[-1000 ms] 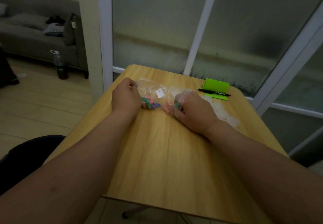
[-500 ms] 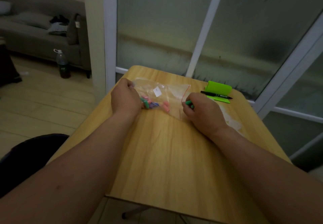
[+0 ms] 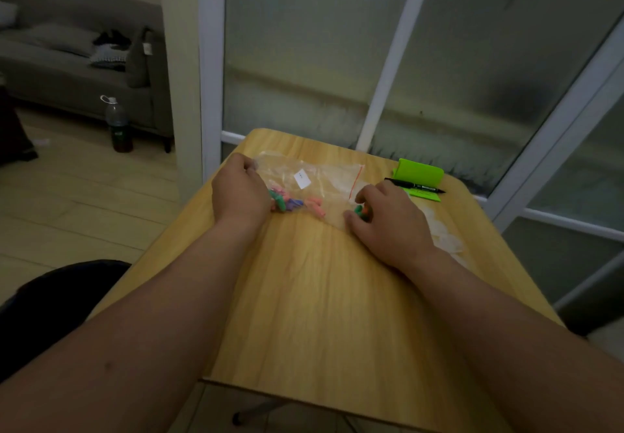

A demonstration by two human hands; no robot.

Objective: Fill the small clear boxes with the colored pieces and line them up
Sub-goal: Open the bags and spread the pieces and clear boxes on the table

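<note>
Colored pieces (image 3: 293, 203), pink, green and purple, lie bunched in the left end of a clear zip bag (image 3: 324, 182), which lies flat on the far half of the wooden table (image 3: 314, 297). At the far left a bottle (image 3: 118, 125) stands on the floor before a grey sofa (image 3: 67, 71). The left hand (image 3: 239, 192) grips the bag's left end, fingers curled tight around the plastic. At the bag's red-striped mouth, the right hand (image 3: 388, 223) pinches green and orange pieces (image 3: 360, 210) between thumb and curled fingers. Just right of that wrist lie the small clear boxes (image 3: 445, 238), too dim to count. Beyond them a black marker (image 3: 415, 187) rests across a bright green stand (image 3: 420, 172).
</note>
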